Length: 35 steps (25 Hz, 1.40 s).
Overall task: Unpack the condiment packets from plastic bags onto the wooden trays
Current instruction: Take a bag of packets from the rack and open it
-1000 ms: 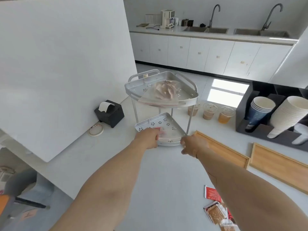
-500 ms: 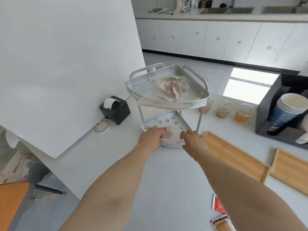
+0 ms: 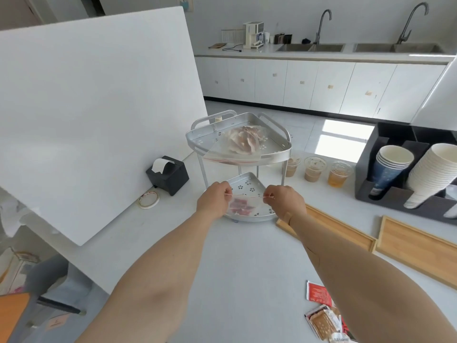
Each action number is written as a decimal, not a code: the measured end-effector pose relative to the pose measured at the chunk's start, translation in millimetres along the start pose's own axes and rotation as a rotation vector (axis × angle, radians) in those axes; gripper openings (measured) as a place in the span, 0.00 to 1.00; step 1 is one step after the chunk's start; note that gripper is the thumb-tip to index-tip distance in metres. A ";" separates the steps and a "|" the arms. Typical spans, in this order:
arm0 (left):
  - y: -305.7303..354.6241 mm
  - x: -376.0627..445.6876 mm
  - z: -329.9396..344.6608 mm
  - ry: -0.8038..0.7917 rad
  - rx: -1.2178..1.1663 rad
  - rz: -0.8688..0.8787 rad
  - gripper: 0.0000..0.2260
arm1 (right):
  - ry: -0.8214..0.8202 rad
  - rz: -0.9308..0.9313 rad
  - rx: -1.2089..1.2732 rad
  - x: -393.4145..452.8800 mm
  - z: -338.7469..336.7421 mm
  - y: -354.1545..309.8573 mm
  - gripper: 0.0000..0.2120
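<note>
A clear zip bag [image 3: 243, 205] with red condiment packets inside hangs over the lower shelf of a metal two-tier rack [image 3: 272, 154]. My left hand [image 3: 214, 200] pinches its top left corner and my right hand [image 3: 284, 204] pinches its top right corner, stretching the red seal between them. A second clear bag [image 3: 243, 144] holding pale packets lies on the upper shelf. Two wooden trays [image 3: 338, 231] [image 3: 420, 248] lie on the table to the right. Loose red and brown packets [image 3: 321, 315] lie near the front right, by my right forearm.
A black receipt printer [image 3: 168, 175] and a tape roll [image 3: 148, 199] sit left of the rack, by a large white board [image 3: 86, 107]. Three lidded drink cups [image 3: 315, 169] stand behind the rack. A black cup holder [image 3: 395, 201] with paper cup stacks is at the right.
Both hands have lifted the zip bag off the lower shelf by its top corners and spread it between them. The view has tilted up, showing more of the kitchen counter.
</note>
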<state>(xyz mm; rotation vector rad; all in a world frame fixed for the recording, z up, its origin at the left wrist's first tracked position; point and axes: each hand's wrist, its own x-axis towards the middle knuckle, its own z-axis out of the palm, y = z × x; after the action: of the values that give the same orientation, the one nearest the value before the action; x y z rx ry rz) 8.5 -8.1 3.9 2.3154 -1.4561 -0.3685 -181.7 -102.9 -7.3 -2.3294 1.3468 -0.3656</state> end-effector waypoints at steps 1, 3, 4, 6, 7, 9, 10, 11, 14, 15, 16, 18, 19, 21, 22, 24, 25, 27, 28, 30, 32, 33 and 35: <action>2.3 -4.4 -3.3 0.004 -0.032 0.005 0.06 | 0.015 0.028 0.038 -5.8 -6.5 -2.1 0.05; 7.3 -11.6 -8.1 0.018 -0.098 0.029 0.05 | 0.042 0.076 0.119 -17.0 -16.1 -3.7 0.04; 10.2 -15.1 -10.1 0.028 -0.153 0.035 0.04 | 0.054 0.091 0.167 -23.3 -20.1 -3.5 0.04; 15.2 -24.5 -13.3 0.030 -0.308 0.032 0.03 | 0.074 0.101 0.274 -38.3 -26.7 -1.0 0.02; 17.3 -30.8 -14.5 0.013 -0.392 0.029 0.04 | 0.079 0.095 0.327 -47.8 -30.6 1.1 0.04; 18.5 -49.8 -12.8 -0.054 -0.512 0.044 0.05 | 0.066 0.088 0.398 -72.9 -36.6 8.2 0.08; 17.6 -61.5 -10.1 -0.098 -0.547 0.064 0.04 | 0.055 0.091 0.426 -87.2 -38.4 12.6 0.08; 17.1 -74.3 -5.4 -0.149 -0.582 0.085 0.03 | 0.051 0.106 0.457 -103.2 -39.1 18.5 0.08; 21.8 -109.4 10.9 -0.261 -0.692 0.116 0.02 | 0.054 0.143 0.517 -153.5 -41.0 36.0 0.02; 26.5 -119.4 16.1 -0.280 -0.721 0.134 0.02 | 0.071 0.153 0.522 -170.0 -42.9 40.5 0.02; 32.8 -128.8 22.4 -0.299 -0.742 0.157 0.03 | 0.103 0.172 0.527 -187.8 -45.4 45.3 0.02; 46.8 -142.9 35.2 -0.327 -0.775 0.198 0.04 | 0.168 0.219 0.532 -220.0 -52.0 55.6 0.03; 54.2 -149.8 42.2 -0.348 -0.787 0.220 0.04 | 0.194 0.251 0.533 -236.7 -54.5 61.6 0.03; 69.8 -162.6 56.9 -0.422 -0.807 0.264 0.04 | 0.239 0.310 0.535 -269.2 -59.3 74.1 0.01; 77.4 -169.2 64.7 -0.467 -0.813 0.275 0.04 | 0.252 0.337 0.536 -284.1 -62.0 79.7 0.01; 89.1 -183.1 80.5 -0.535 -0.805 0.289 0.02 | 0.258 0.381 0.533 -311.7 -66.2 89.5 0.02; 93.7 -190.1 87.9 -0.558 -0.799 0.297 0.02 | 0.254 0.398 0.530 -324.5 -67.0 93.7 0.02; 105.0 -204.4 99.6 -0.603 -0.791 0.307 0.04 | 0.252 0.435 0.504 -348.8 -67.9 101.2 0.03; 109.5 -210.3 105.1 -0.622 -0.793 0.294 0.04 | 0.254 0.452 0.488 -358.8 -67.5 105.4 0.03; 115.6 -223.3 115.4 -0.663 -0.820 0.258 0.07 | 0.250 0.464 0.468 -377.0 -64.6 112.7 0.06; 120.4 -236.7 122.6 -0.687 -0.830 0.234 0.08 | 0.224 0.475 0.464 -390.9 -62.9 118.8 0.06; 120.9 -241.0 125.6 -0.689 -0.817 0.223 0.07 | 0.207 0.485 0.461 -395.3 -61.4 121.2 0.06; 119.8 -250.1 132.0 -0.678 -0.798 0.190 0.04 | 0.177 0.488 0.458 -401.9 -57.0 124.3 0.05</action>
<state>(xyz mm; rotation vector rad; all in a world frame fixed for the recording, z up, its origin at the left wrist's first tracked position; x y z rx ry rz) -249.5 147.5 -55.5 1.4401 -1.3990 -1.4684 -499.2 178.5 -23.5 -1.5706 1.6505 -0.6516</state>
